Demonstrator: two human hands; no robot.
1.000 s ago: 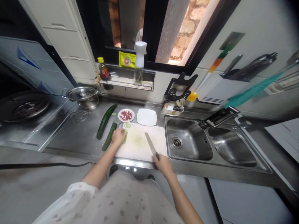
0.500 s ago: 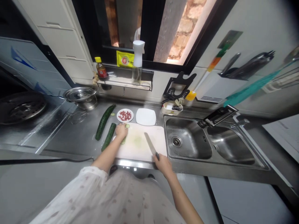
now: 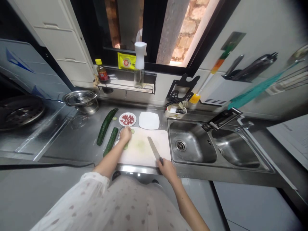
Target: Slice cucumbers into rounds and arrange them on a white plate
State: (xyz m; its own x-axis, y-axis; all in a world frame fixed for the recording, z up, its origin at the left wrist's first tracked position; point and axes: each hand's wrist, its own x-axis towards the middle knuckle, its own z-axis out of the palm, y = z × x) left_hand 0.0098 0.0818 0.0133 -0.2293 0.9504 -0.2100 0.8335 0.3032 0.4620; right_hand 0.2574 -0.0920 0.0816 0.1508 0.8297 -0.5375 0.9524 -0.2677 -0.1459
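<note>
My right hand (image 3: 167, 169) grips the black handle of a kitchen knife (image 3: 154, 147), whose blade lies over the white cutting board (image 3: 154, 155) and points away from me. At the board's far left, my left hand (image 3: 125, 134) is closed with its fingertips at a pale green cucumber slice (image 3: 132, 131). More cucumber slices (image 3: 125, 146) lie partly covered beside that wrist. A cut cucumber (image 3: 111, 141) rests left of the board, and a longer cucumber (image 3: 106, 126) lies beyond it. Damp green marks show mid-board.
Behind the board stand a plate of chopped red pieces (image 3: 127, 119) and a white square plate (image 3: 149, 120). To the right is a double steel sink (image 3: 192, 154). A lidded pot (image 3: 81, 101) sits back left, below a shelf (image 3: 130, 86) with bottles.
My left hand has shifted slightly to the right on the board, and the cucumber slice at its fingertips has moved with it. The right hand and knife stay in place.
</note>
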